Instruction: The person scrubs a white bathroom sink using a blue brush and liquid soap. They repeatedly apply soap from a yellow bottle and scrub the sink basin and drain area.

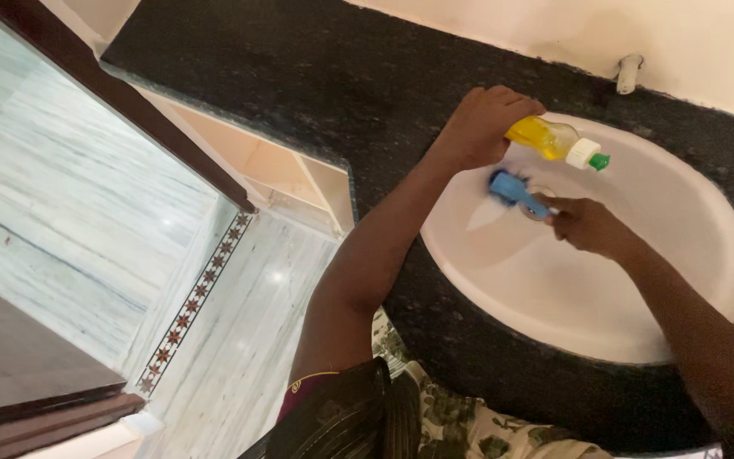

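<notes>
Left hand (482, 127) grips tilted yellow bottle (554, 140); right hand (586, 225) grips blue brush (511, 190) over white sink (681, 221), dark countertop (316, 93) around.

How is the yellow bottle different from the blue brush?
The yellow bottle is see-through with a white and green cap; the blue brush is solid blue. The left hand tips the bottle on its side, while the right hand holds the brush by its handle. Both are over the white sink.
</notes>
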